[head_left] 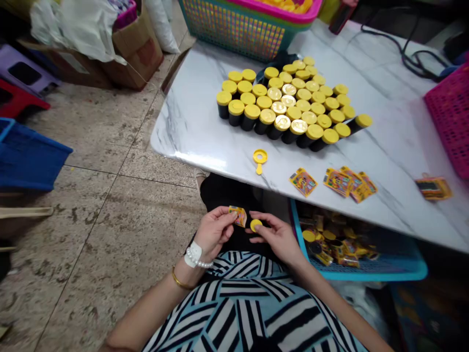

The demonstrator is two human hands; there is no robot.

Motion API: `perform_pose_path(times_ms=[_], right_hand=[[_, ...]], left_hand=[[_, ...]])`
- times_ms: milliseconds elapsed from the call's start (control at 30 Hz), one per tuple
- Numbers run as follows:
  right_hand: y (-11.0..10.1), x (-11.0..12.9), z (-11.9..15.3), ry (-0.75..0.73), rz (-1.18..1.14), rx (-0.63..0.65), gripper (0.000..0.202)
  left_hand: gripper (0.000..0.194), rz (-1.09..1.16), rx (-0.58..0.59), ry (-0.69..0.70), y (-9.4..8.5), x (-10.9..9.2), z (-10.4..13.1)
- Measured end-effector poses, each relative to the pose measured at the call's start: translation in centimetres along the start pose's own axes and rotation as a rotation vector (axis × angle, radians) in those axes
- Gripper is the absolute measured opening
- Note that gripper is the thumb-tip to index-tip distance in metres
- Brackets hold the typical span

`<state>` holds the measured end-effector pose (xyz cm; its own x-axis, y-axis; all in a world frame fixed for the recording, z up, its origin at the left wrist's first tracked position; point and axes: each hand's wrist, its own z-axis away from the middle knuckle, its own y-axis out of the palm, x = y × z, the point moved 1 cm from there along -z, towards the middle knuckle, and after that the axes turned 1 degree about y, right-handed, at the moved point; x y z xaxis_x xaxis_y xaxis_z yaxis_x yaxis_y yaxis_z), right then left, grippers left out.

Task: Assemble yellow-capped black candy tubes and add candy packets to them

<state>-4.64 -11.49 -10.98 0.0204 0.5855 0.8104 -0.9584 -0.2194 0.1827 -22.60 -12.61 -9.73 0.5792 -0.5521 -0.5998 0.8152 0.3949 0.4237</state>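
Observation:
Above my lap, my left hand [216, 229] pinches a small printed yellow label [238, 215] between thumb and fingers. Close to its right, my right hand [277, 237] grips a round yellow cap [256, 225] with thumb and fingertips. Whether a dark bottle sits under that cap I cannot tell against the black clothing. Past my hands, on the marble-patterned table, lie a yellow ring with a short tab [260, 157], a single printed label [303, 182] and a small fanned group of similar labels [337, 182].
Many black bottles with yellow caps [267, 116] stand packed together on the table. Behind them is a pink and teal basket [234, 29]. Below the table edge, a blue tray [388, 276] holds wrapped yellow items. A magenta basket [449, 112] stands at right; a blue bin [32, 161] is at left.

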Motion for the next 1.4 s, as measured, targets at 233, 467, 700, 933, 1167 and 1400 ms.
perform_pose_path(times_ms=[233, 467, 700, 933, 1167, 1400], right_hand=[[-0.1, -0.7, -1.2, -0.016, 0.012, -0.018, 0.040], [0.8, 1.2, 1.7, -0.262, 0.177, 0.012, 0.036], [0.5, 2.2, 1.9, -0.270, 0.004, -0.167, 0.030], [0.2, 1.3, 1.3, -0.234, -0.102, -0.134, 0.027], [-0.5, 0.9, 1.0, -0.278, -0.017, -0.187, 0.022], [-0.1, 2.0, 1.3, -0.364, 0.215, -0.332, 0.018]], left_hand=[[0.037, 0.015, 0.011, -0.009, 0.1, 0.0, -0.2], [0.039, 0.072, 0.033, -0.070, -0.7, 0.4, 0.4], [0.032, 0.132, 0.065, -0.116, -0.1, 1.7, 0.0], [0.030, 0.195, 0.127, -0.127, 0.7, 1.4, 0.1], [0.029, 0.248, 0.153, -0.142, 0.5, 1.0, -0.4], [0.027, 0.258, 0.129, -0.161, 0.9, 1.1, -0.8]])
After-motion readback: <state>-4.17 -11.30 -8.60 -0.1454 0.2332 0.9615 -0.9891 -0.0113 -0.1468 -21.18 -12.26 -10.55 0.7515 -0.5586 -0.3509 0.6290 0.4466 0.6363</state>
